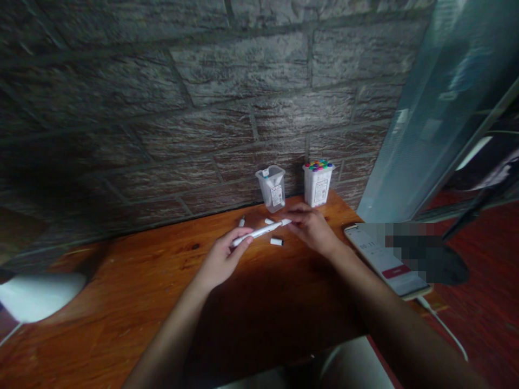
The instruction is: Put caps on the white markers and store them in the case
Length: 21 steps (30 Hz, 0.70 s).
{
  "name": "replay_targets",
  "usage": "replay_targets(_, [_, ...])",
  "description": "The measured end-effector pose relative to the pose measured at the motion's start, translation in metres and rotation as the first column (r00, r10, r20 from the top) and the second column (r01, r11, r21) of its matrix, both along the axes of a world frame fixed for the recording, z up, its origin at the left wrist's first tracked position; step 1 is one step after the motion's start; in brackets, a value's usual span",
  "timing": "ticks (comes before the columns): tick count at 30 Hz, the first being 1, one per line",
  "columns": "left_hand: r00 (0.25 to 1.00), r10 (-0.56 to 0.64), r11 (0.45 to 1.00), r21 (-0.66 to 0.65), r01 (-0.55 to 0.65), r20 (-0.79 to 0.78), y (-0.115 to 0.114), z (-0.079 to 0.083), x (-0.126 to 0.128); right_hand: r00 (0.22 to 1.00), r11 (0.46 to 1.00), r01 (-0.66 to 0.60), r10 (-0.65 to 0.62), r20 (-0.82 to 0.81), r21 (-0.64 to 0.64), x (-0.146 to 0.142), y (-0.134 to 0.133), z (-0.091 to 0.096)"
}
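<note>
A white marker (263,231) is held level above the wooden table between my two hands. My left hand (222,258) is closed around its left end, with the thumb along the near side. The fingers of my right hand (313,229) pinch the marker's right end, where a slightly wider white piece shows, perhaps a cap. Just below the marker, a loose white cap (276,242) with a dark end lies on the table. Behind the marker lie a small white piece (242,221) near my left hand and another white piece (268,221), partly hidden.
Against the brick wall stand a clear plastic container (272,192) with few things in it and a white container (318,186) full of colourful-capped markers. A charging phone (385,259) lies at the right edge of the wooden table (133,270). A white lamp base (44,294) stands left.
</note>
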<state>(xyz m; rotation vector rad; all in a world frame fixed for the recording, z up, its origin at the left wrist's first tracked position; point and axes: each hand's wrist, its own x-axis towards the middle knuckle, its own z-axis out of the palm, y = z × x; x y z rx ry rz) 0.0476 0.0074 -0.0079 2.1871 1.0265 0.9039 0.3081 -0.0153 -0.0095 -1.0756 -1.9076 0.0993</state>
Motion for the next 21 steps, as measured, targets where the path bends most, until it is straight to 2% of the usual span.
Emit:
replay_targets(4, [0.998,-0.013,1.000,0.015,0.013,-0.054,-0.001,-0.002,-0.002,0.999,0.998,-0.053,0.053,0.001,-0.037,-0.005,-0.004,0.004])
replay_targets(9, [0.987,-0.042,0.989,0.135,0.063,-0.152,-0.003,-0.003,-0.002,0.991,0.983,-0.102,0.088,-0.098,-0.149,-0.009,-0.008,0.005])
replay_targets(15, [0.974,-0.068,0.986,0.135,0.099,-0.216,-0.006,0.000,-0.002,0.977,0.940,-0.181,0.137,-0.164,-0.290,-0.005,-0.005,-0.003])
replay_targets(21, [0.977,-0.089,0.961,0.240,0.135,-0.192,-0.006,-0.001,-0.007,0.961,0.893,-0.248,0.178,-0.212,-0.376,0.000,-0.003,-0.008])
